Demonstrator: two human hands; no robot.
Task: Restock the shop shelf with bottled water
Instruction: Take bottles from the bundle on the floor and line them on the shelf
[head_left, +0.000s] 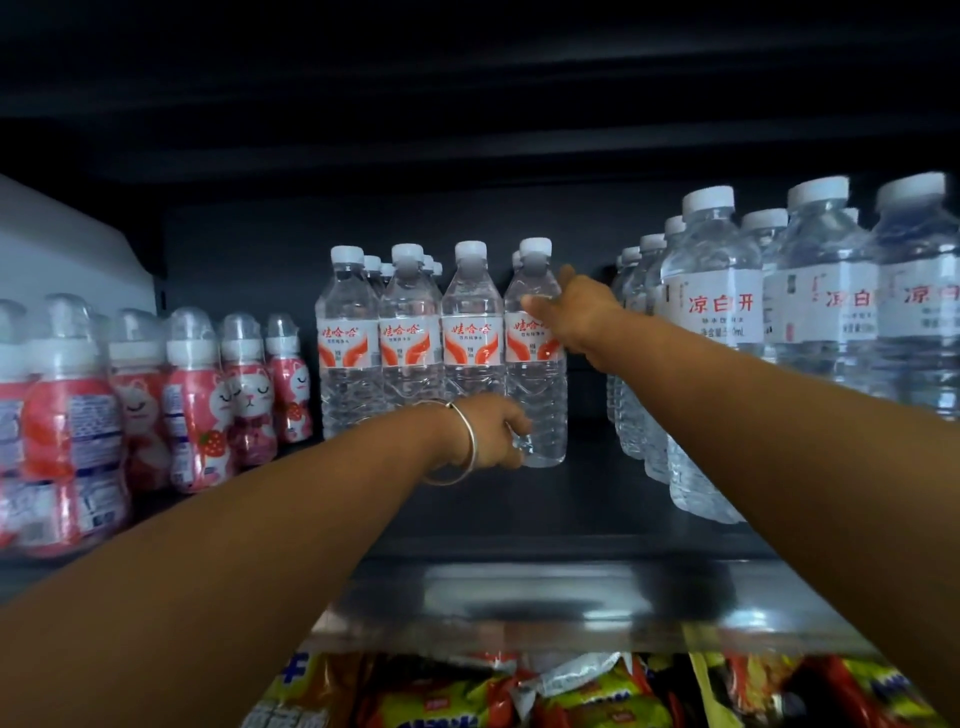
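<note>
Clear water bottle (535, 358) stood between hands, full; left hand (493, 434) gripped its base, right hand (576, 312) held its shoulder, matching bottles (410, 338) left.

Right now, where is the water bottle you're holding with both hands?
In the head view, the held bottle stands on the shelf mid-frame, rightmost in the front row of orange-label water bottles, with a gap before the white-label bottles to its right.
</note>
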